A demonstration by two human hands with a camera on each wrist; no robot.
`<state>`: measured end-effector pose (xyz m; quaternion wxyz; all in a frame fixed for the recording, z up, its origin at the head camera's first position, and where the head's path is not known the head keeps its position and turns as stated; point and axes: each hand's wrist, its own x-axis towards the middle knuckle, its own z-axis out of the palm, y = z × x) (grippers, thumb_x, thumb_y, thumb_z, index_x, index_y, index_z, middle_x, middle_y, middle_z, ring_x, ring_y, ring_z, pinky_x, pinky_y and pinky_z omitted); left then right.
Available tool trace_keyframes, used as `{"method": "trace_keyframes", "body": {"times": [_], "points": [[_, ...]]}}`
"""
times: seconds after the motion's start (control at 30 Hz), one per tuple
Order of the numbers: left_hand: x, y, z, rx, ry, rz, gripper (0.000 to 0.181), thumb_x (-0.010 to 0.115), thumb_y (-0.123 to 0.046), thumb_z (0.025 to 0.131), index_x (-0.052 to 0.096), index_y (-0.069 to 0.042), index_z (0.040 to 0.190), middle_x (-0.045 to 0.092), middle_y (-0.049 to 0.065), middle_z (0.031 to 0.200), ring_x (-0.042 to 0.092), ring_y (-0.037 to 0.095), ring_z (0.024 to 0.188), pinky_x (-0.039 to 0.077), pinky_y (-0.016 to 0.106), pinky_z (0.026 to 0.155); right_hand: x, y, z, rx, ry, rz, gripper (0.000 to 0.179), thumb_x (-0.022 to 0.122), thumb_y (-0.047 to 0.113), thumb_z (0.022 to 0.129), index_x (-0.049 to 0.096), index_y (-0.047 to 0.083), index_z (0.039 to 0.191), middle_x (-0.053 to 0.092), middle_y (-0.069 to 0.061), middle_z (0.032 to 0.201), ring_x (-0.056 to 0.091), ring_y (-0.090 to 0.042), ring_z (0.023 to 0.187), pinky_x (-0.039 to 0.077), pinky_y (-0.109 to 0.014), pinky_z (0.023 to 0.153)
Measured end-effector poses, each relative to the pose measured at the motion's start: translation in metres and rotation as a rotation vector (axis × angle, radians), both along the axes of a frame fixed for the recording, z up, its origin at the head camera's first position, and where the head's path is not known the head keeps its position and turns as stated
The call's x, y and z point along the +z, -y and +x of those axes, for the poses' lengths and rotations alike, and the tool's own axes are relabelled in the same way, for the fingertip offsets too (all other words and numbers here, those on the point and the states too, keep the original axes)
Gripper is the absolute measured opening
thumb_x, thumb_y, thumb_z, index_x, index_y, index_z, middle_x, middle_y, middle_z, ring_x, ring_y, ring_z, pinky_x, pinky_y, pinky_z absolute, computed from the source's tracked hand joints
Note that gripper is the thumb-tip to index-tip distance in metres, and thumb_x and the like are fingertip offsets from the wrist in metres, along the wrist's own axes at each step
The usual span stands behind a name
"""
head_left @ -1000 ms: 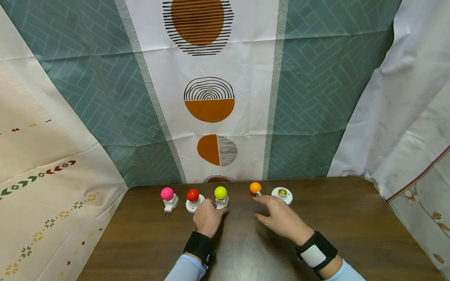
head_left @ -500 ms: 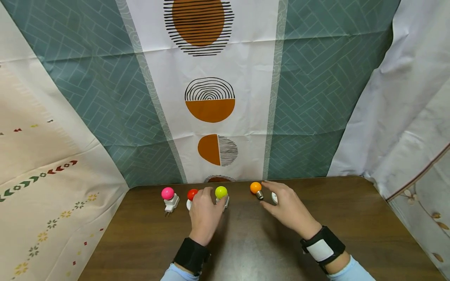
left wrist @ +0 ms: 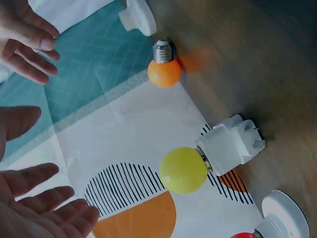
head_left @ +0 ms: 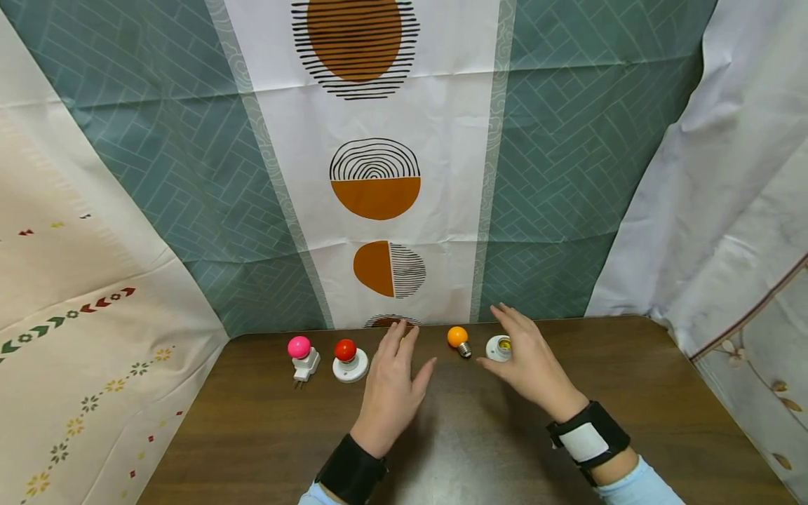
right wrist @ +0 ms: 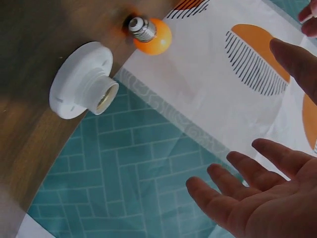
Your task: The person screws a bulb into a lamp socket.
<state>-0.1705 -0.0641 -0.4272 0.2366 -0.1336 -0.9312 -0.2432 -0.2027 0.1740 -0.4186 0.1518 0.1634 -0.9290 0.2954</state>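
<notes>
My left hand (head_left: 391, 396) is raised above the table with its fingers extended and nothing in them. In the head view it hides the yellow bulb (left wrist: 184, 170), which the left wrist view shows in a white plug-in socket (left wrist: 229, 146). My right hand (head_left: 532, 361) hovers with spread fingers, holding nothing, and partly covers a round white lamp holder (head_left: 497, 348). That holder (right wrist: 81, 82) has no bulb in it. Just left of it an orange bulb (head_left: 457, 337) lies loose on the table, its metal screw base showing.
At the left, a pink bulb (head_left: 299, 346) sits in a white plug-in socket (head_left: 306, 365). Beside it a red bulb (head_left: 345, 350) stands in a round white holder (head_left: 351, 367). Patterned cloth (head_left: 555, 175) hangs behind the brown table (head_left: 467, 449).
My left hand has left the spot by the red and yellow bulbs, rising and moving right. The right hand has drawn away from the orange bulb, moving right and up. Both hands have opened out.
</notes>
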Motion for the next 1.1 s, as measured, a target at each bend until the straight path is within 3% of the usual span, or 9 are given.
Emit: {"method": "trace_keyframes", "body": {"times": [0.17, 0.33, 0.67, 1.1], "points": [[-0.005, -0.003, 0.002, -0.061, 0.091, -0.096, 0.063, 0.063, -0.041, 0.087, 0.042, -0.014, 0.140, 0.030, 0.008, 0.152, 0.026, 0.027, 0.142, 0.035, 0.052, 0.107, -0.005, -0.004, -0.005, -0.009, 0.017, 0.004, 0.094, 0.085, 0.036, 0.064, 0.040, 0.005, 0.140, 0.037, -0.020, 0.146, 0.035, -0.042, 0.132, 0.037, -0.060, 0.100], [-0.014, -0.004, 0.003, -0.086, 0.131, -0.196, 0.066, 0.058, -0.048, 0.088, 0.037, -0.018, 0.143, 0.026, 0.006, 0.154, 0.019, 0.027, 0.144, 0.032, 0.052, 0.109, -0.014, -0.009, -0.013, -0.023, 0.050, 0.026, 0.099, 0.085, 0.041, 0.062, 0.038, 0.003, 0.141, 0.035, -0.022, 0.146, 0.032, -0.045, 0.133, 0.033, -0.063, 0.101], [-0.026, -0.006, 0.002, -0.088, 0.182, -0.256, 0.064, 0.054, -0.055, 0.087, 0.045, -0.017, 0.137, 0.038, 0.008, 0.147, 0.030, 0.028, 0.139, 0.033, 0.054, 0.107, -0.045, -0.028, -0.034, -0.105, 0.171, 0.134, 0.113, 0.087, 0.048, 0.054, 0.035, -0.003, 0.140, 0.030, -0.033, 0.143, 0.019, -0.056, 0.133, 0.020, -0.073, 0.100], [-0.029, -0.009, 0.004, -0.098, 0.273, -0.268, 0.059, 0.058, -0.054, 0.085, 0.055, -0.013, 0.128, 0.054, 0.007, 0.132, 0.049, 0.024, 0.124, 0.040, 0.046, 0.104, -0.074, -0.035, -0.055, -0.114, 0.312, 0.144, 0.113, 0.086, 0.048, 0.056, 0.033, -0.011, 0.138, 0.042, -0.035, 0.131, 0.041, -0.053, 0.117, 0.042, -0.061, 0.090]]}}
